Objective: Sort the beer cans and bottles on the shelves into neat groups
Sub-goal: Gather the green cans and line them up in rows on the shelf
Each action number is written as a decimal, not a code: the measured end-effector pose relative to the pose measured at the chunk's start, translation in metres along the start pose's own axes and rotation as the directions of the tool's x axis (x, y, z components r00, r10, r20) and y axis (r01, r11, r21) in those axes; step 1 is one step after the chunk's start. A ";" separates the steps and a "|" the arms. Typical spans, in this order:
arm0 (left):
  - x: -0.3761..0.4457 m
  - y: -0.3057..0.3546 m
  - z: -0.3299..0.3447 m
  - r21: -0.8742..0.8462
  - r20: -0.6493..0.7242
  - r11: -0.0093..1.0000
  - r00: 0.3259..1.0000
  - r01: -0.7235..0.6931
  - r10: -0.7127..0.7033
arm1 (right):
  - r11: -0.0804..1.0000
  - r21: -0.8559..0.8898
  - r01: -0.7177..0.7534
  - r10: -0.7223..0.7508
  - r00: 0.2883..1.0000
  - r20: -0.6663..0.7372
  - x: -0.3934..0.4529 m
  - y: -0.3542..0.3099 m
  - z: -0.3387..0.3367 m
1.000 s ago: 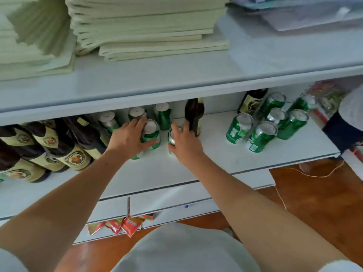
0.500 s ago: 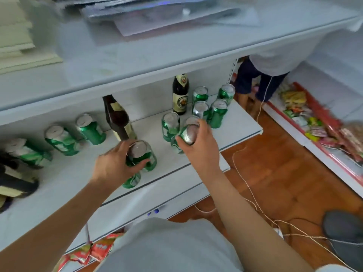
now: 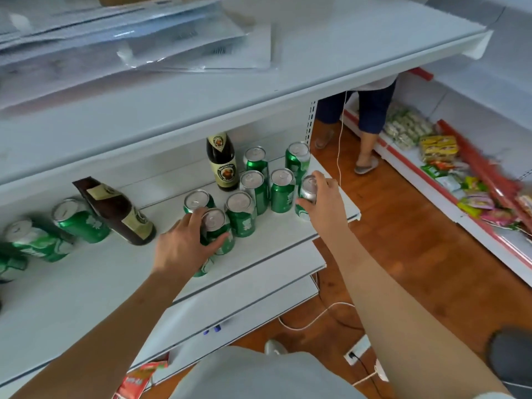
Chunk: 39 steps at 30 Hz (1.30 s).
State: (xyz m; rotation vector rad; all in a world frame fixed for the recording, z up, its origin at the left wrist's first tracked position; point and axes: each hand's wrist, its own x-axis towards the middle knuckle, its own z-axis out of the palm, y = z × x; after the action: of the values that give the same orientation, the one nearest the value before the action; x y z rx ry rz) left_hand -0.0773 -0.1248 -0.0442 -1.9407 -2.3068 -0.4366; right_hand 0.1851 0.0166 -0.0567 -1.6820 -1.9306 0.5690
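Several green beer cans stand grouped at the right end of the white middle shelf. My right hand grips a green can at the group's right edge, close to the shelf end. My left hand wraps another green can at the group's front left; a further can pokes out beneath that hand. A brown bottle with a cream label stands upright behind the group. Another brown bottle stands to the left, with more green cans beyond it.
The upper shelf overhangs the cans and carries plastic-wrapped sheets. Another person's legs stand by the right-hand shelving with snack packets. White cables trail over the wooden floor. A red packet lies at the lower shelf.
Both hands have carried their cans rightwards along the shelf. The right hand's can went from the front of the group to its right edge; the view swung right.
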 end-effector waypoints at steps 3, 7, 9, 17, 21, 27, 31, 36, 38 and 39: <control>0.011 -0.001 0.005 0.058 0.003 0.998 1.000 -0.006 0.005 | 0.999 0.021 0.045 -0.045 0.999 0.006 0.014 0.001 0.007; 0.022 0.000 0.005 0.091 0.032 0.993 0.996 0.080 -0.084 | 0.996 0.022 0.090 -0.091 0.995 0.040 0.019 0.007 0.009; 0.022 0.000 0.005 0.085 0.032 0.992 0.995 0.089 -0.092 | 0.996 -0.038 0.076 -0.074 0.996 0.046 0.014 0.011 0.008; 0.009 -0.012 -0.013 0.115 -0.105 0.993 0.994 0.039 -0.027 | 0.967 -0.025 0.255 -0.242 0.880 -0.408 -0.042 -0.081 0.002; -0.036 -0.053 -0.036 -0.049 -0.381 0.990 0.914 0.128 -0.137 | 0.798 0.112 0.592 -0.510 0.762 -0.399 -0.067 -0.161 0.032; -0.093 -0.172 -0.063 -0.106 -0.261 0.798 0.758 0.593 -0.598 | 0.429 0.150 0.891 -0.892 0.443 -0.085 -0.120 -0.273 0.118; -0.093 -0.239 -0.079 0.008 -0.123 0.791 0.785 0.612 -0.607 | 0.424 0.011 0.906 -0.863 0.400 0.308 -0.120 -0.334 0.190; -0.056 -0.290 -0.079 -0.040 0.007 0.807 0.808 0.590 -0.590 | 0.707 -0.168 0.687 -0.582 0.700 0.414 -0.095 -0.382 0.261; -0.040 -0.304 -0.069 -0.078 0.056 0.786 0.790 0.613 -0.610 | 0.793 -0.175 0.583 -0.489 0.781 0.387 -0.092 -0.389 0.280; -0.034 -0.309 -0.063 -0.115 0.082 0.774 0.782 0.623 -0.618 | 0.812 -0.183 0.554 -0.466 0.805 0.369 -0.093 -0.389 0.287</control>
State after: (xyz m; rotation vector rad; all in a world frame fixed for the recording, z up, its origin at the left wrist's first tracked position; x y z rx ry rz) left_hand -0.3797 -0.2206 -0.0411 -1.1640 -2.9845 -0.6191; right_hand -0.2861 -0.1253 -0.0507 -1.1622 -2.6794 0.3620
